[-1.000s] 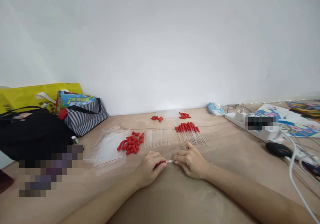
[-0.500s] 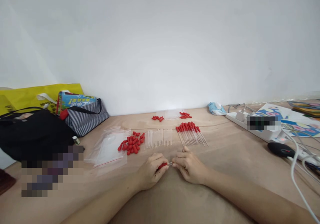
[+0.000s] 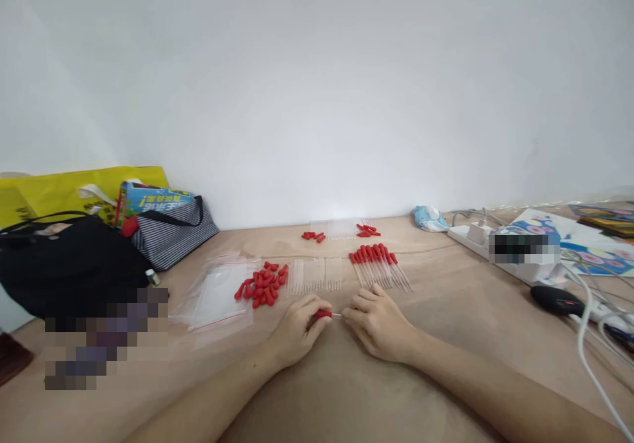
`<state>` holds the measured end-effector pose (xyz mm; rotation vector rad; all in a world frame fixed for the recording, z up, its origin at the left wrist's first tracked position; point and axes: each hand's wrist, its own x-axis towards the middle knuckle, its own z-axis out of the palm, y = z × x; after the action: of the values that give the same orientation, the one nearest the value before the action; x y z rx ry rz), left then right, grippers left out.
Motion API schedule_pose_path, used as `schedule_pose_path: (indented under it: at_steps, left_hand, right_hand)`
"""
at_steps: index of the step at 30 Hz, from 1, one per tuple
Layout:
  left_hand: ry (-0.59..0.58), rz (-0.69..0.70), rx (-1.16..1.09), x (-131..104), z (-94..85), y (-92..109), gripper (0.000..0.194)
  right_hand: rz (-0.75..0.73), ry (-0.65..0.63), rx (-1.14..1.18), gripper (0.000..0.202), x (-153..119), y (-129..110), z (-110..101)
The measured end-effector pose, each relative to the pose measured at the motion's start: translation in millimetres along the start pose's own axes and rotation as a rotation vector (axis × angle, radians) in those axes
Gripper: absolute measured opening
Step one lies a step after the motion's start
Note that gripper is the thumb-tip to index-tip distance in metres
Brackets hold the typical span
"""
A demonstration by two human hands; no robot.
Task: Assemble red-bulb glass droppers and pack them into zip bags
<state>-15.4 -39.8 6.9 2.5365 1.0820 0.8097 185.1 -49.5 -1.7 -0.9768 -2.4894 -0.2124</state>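
Note:
My left hand (image 3: 301,329) pinches a red rubber bulb (image 3: 323,313) near the table's front middle. A thin clear tube (image 3: 337,315) runs from the bulb to the fingertips of my right hand (image 3: 379,322), which are closed on it. Beyond my left hand lies a heap of loose red bulbs (image 3: 260,286), beside a row of clear tubes (image 3: 314,276). Past my right hand, several tubes capped with red bulbs (image 3: 379,265) lie side by side. Smaller red bulbs (image 3: 313,236) and more clear tubes (image 3: 341,230) rest farther back.
Clear plastic bags (image 3: 218,298) lie left of the heap. A black bag (image 3: 74,265), a striped bag (image 3: 173,232) and a yellow bag (image 3: 44,189) stand at left. At right are a power strip (image 3: 500,255), cables, a black object (image 3: 557,300) and a blue crumpled item (image 3: 430,218).
Both hands have shifted slightly up in the view, with the bulb and tube still between them. The fingers of my right hand look a little more extended.

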Motion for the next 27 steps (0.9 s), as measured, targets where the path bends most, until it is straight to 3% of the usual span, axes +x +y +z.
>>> schedule_pose_path:
  at_steps: [3, 7, 10, 17, 27]
  left_hand:
    - [0.127, -0.178, 0.078, -2, 1.6, -11, 0.028]
    - [-0.017, -0.276, 0.124, -2, -0.4, -17, 0.009]
    - [-0.061, -0.251, 0.133, -1, -3.2, -15, 0.009]
    - [-0.059, -0.242, 0.122, 0, -5.0, -12, 0.009]
    - [-0.062, -0.230, 0.131, 0, -4.2, -13, 0.008]
  right_hand:
    - [0.181, 0.052, 0.021, 0.022, 1, 9, 3]
    - [0.576, 0.153, 0.032, 0.027, 15, 28, 7]
    - [0.739, 0.144, 0.004, 0.019, 31, 39, 9]
    - [0.874, 0.032, -0.106, 0.023, 56, 45, 21]
    - [0.836, -0.010, -0.124, 0.025, 53, 45, 27]
